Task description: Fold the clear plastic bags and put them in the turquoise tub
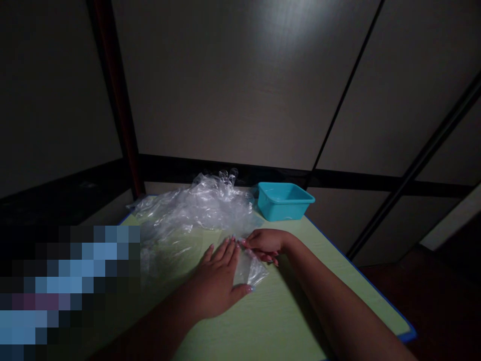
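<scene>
My left hand [218,276] lies flat and open on the pale green table [285,321], its fingers stretched out and pressing the left part of a small clear plastic bag [251,269]. My right hand [265,244] is closed in a pinch on the top edge of that same bag, fingertips meeting those of the left hand. The bag lies flat on the table between the two hands.
A large heap of crumpled clear plastic bags [195,210] sits behind the hands at the table's far left. A turquoise plastic tub [284,200] stands at the far edge. The table has a blue rim [408,333]; dark wall panels rise behind it.
</scene>
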The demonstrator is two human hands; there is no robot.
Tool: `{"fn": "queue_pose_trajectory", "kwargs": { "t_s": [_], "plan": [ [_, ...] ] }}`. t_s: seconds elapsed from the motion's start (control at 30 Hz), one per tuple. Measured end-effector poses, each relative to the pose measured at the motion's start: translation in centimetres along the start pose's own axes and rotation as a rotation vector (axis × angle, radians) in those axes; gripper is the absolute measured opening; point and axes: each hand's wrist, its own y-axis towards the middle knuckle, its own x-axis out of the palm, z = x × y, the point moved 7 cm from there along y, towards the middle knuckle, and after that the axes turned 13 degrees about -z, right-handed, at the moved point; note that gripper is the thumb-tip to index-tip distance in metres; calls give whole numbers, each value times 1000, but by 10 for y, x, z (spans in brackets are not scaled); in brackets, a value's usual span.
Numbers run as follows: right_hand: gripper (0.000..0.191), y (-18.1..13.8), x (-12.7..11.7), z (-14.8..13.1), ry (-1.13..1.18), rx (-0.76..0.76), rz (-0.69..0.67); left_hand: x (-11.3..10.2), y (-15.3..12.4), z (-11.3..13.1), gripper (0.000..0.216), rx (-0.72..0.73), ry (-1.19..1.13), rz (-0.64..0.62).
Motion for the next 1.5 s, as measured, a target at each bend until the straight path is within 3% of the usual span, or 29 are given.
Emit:
{"fn": "queue_pose_trajectory", "kwargs": {
  "t_s": [0.27, 0.4, 0.57, 0.8, 0.97, 1.13, 1.33, 1.5],
  "plan": [
    [33, -4, -3, 4, 41, -56, 17, 0, 0, 0, 82, -5, 10, -3],
    [23, -16, -10, 3, 81, -162, 173, 2, 1, -2, 84, -1, 6, 8],
    [29, -35, -13, -17, 184, -408, 367, 2, 1, -2, 84, 10, -6, 5],
    [58, -10, 17, -46, 297, -617, 225, -5, -3, 2, 75, 28, -36, 32],
    [71, 12, 29, -40, 284, -576, 92, -8, -5, 4, 59, 39, -42, 36],
    [73, 8, 13, -23, 276, -504, 145, -6, -4, 3, 79, 13, -22, 31],
    [74, 8, 2, -5, 294, -345, 193, 0, -1, 0, 82, 1, -3, 19],
    [62, -1, 2, -1, 291, -264, 171, 1, -1, -2, 77, 24, -9, 41]
  ]
}}
